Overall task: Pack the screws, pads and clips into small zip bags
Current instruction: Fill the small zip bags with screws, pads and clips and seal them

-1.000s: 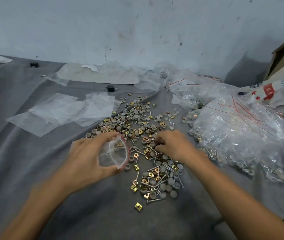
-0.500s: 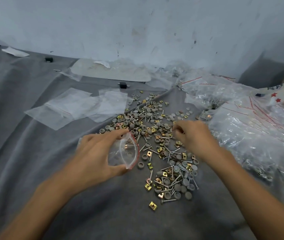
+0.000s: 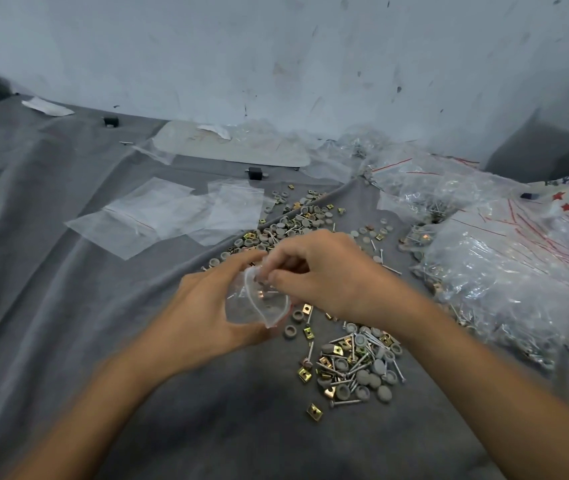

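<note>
Zip bag (image 3: 259, 308), at the left edge of the loose pile (image 3: 356, 365), is gripped open by your left hand (image 3: 203, 317). Your right hand (image 3: 328, 275) has left the pile, fingertips pinching parts at its mouth; drop them in.

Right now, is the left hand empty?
No, the left hand holds a small zip bag open, with the right hand at its mouth.
</note>
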Demonstrator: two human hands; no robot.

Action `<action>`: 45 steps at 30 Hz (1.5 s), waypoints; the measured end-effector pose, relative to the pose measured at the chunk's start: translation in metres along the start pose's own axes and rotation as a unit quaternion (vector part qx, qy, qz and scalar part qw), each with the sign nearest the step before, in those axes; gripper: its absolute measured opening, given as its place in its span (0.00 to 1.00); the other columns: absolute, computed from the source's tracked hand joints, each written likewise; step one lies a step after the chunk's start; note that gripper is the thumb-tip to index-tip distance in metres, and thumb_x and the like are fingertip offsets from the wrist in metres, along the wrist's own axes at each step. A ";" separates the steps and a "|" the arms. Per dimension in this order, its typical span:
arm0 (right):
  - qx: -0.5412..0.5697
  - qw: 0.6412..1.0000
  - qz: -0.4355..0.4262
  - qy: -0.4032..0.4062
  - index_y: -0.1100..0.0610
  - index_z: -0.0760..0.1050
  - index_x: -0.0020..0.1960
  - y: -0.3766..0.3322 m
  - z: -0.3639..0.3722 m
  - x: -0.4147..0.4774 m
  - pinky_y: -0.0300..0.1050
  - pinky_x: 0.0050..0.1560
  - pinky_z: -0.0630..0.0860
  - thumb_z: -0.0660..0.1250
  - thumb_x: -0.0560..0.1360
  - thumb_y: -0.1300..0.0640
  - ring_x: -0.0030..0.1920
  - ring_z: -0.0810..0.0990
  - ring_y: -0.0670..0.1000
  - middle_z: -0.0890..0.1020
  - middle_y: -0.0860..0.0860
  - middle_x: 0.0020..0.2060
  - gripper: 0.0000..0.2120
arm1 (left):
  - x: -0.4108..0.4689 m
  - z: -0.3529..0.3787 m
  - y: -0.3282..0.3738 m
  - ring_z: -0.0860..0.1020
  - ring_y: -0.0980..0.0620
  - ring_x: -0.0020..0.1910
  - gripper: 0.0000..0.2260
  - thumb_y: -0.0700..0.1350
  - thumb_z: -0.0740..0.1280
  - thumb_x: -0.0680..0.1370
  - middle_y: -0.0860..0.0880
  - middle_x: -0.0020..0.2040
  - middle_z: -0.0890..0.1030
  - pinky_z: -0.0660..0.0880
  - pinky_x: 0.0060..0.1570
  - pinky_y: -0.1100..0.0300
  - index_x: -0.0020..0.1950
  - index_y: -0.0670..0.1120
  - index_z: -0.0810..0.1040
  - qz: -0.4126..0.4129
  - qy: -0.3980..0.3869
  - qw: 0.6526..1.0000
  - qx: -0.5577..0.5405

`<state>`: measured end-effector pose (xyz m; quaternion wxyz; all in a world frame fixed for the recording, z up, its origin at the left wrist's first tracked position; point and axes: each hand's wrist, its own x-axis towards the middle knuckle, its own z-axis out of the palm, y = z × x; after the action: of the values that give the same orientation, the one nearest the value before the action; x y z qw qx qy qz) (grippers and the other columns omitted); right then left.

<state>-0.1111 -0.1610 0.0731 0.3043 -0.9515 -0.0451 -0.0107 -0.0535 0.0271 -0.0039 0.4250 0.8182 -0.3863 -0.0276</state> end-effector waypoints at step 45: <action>0.025 0.997 -0.026 0.072 0.47 0.85 0.54 0.068 -0.024 -0.010 0.44 0.38 0.77 0.70 0.79 0.50 0.38 0.81 0.47 0.86 0.47 0.41 0.06 | -0.001 -0.005 -0.001 0.71 0.50 0.71 0.42 0.67 0.76 0.63 0.62 0.69 0.75 0.70 0.69 0.42 0.73 0.74 0.60 -0.066 -0.021 0.998 0.002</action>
<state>-0.1149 -0.2306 0.0530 0.3304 -0.9387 -0.0486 -0.0857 -0.0520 0.0319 -0.0013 0.4128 0.8418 -0.3404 -0.0719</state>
